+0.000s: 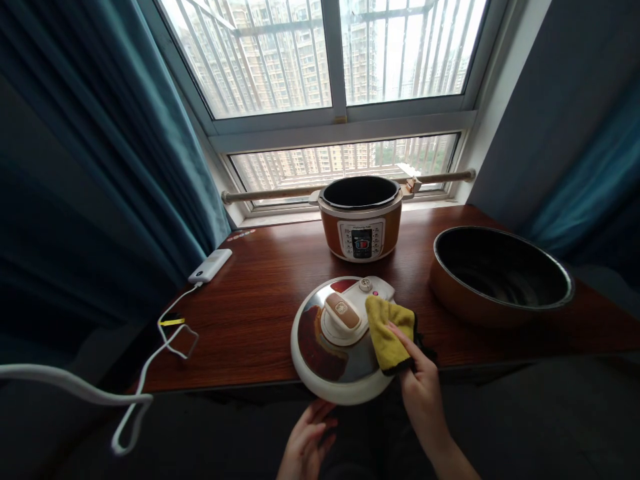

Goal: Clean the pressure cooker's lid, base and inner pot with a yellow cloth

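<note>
A round cooker lid [315,367] lies between the two hands, its near edge jutting past the table. Smooth, mirror-like metal sits inside a thick cream rim, reflecting reddish wood; an oval tan-topped handle [343,312] rises from the middle. The right hand [421,381] pinches a soft, folded yellow cloth [393,327] with dark edging against the lid's right side. The left hand [311,440] is below the near rim, fingers loosely curled and apart; whether they bear its weight cannot be told. Under the lid is the glossy, wood-grained table [250,287]. Straight beyond the hands stands a rounded brown cooker [333,230] with a dark interior. Right of the right hand sits a wide, brown-walled pot [453,297], dark inside.
</note>
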`<state>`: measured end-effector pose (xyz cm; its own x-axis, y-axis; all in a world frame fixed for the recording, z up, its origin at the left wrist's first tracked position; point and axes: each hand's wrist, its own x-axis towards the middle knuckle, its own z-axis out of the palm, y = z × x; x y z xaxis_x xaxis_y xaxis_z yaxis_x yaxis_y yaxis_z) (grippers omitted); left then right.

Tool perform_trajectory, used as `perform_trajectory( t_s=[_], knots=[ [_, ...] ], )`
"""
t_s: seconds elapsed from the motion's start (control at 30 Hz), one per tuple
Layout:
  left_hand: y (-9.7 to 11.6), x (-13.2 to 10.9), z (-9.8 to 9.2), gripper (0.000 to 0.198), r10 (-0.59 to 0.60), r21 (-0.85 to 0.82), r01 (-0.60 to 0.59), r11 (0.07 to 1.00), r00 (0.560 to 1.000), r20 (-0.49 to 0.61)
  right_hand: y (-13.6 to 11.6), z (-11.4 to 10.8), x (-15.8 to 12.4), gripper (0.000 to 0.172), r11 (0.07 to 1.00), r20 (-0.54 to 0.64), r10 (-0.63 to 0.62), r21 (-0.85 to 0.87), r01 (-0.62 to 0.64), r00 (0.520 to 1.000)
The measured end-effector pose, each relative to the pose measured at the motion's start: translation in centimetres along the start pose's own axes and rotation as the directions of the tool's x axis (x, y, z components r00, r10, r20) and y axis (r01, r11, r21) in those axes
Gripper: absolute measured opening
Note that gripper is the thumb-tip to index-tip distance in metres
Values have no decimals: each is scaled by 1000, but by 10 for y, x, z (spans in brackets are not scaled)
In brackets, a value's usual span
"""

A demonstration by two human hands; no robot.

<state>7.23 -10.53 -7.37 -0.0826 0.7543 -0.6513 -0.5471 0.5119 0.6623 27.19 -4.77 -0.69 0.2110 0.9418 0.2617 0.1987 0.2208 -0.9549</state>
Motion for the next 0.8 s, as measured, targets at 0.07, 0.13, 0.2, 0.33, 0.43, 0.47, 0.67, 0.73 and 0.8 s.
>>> perform_trajectory(
  t_s=[0.07, 0.13, 0.2, 0.33, 0.43, 0.47, 0.67, 0.73, 0.8],
  knots=[
    [0, 0, 1, 44, -1, 3, 1, 1000, 1000, -7, -10, 11, 17, 52, 991, 27, -131, 11, 130, 991],
    [-1, -1, 1, 44, 2, 6, -1, 1000, 1000, -16, -16, 25, 34, 58, 950, 201, -280, -81, 301, 939],
    [-1, 0, 1, 44, 1, 9, 0, 1000, 1000, -20, -20, 39, 49, 60, 879, 414, -317, -210, 428, 853],
    [-1, 1, 0, 45, -4, 28, 4, 1000, 1000, -2, -20, 60, 69, 58, 793, 574, -229, -358, 493, 786],
    [0, 1, -1, 45, -3, 31, 3, 1000, 1000, 13, -15, 67, 78, 57, 828, 521, -203, -360, 430, 829],
    [0, 1, -1, 44, -2, 25, 2, 1000, 1000, 10, -12, 68, 81, 53, 857, 469, -204, -339, 388, 860],
    [0, 0, 0, 43, -10, -19, 10, 1000, 1000, 0, -1, 52, 97, 25, 996, 210, -22, -76, 39, 977],
    [1, 0, 0, 43, -18, -24, 18, 1000, 1000, 7, -2, 43, 95, 24, 994, 217, -41, -94, 63, 975],
    [2, 0, -1, 43, -24, -18, 24, 1000, 1000, 11, -2, 33, 90, 23, 980, 226, -105, -142, 139, 968]
  ],
)
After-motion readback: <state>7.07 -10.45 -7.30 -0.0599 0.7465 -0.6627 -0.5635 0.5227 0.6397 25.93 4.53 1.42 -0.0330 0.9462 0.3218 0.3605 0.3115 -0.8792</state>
